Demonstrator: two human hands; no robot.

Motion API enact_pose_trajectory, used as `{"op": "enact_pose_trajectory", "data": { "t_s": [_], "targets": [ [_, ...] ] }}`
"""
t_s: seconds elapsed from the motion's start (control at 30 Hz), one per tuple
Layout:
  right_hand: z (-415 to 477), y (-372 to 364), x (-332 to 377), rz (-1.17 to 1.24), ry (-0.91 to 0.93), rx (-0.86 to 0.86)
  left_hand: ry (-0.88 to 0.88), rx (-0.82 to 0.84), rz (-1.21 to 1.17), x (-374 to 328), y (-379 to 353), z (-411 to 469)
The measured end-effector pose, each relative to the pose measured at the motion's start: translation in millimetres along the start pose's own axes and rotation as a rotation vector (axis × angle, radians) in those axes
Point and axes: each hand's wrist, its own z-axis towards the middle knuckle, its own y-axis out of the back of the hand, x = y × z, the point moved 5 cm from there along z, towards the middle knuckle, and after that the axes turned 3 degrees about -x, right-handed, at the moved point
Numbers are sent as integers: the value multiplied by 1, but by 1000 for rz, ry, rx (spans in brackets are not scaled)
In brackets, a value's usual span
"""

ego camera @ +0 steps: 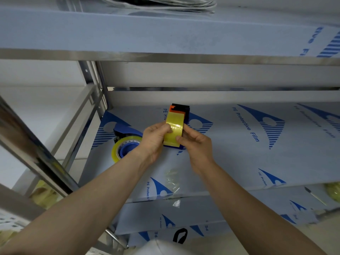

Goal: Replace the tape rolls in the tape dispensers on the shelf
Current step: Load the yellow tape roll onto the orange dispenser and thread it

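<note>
A yellowish tape roll (173, 131) stands on edge in a blue, black and orange tape dispenser (181, 109) on the middle shelf (239, 153). My left hand (155, 139) grips the roll's left side, thumb on its face. My right hand (195, 142) pinches the roll's right edge. A second blue dispenser (127, 132) lies to the left on its side with a clear yellowish roll (122, 147) on its blue hub.
Steel shelving wrapped in blue-printed protective film surrounds the work. An upper shelf (165, 37) overhangs closely. A steel post (27, 144) runs diagonally at left. Crumpled clear wrapping (173, 179) lies near the shelf's front edge. More yellow rolls (333, 192) sit on the shelf below.
</note>
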Motion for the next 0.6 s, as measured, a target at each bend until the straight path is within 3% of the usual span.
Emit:
{"op": "enact_pose_trajectory", "data": {
  "t_s": [0.27,0.6],
  "targets": [
    [-4,-7,-3,-29,70,22,31,-111,-34,0,5,9],
    [9,-4,2,84,-50,-4,-42,42,15,0,-1,4]
  ]
}}
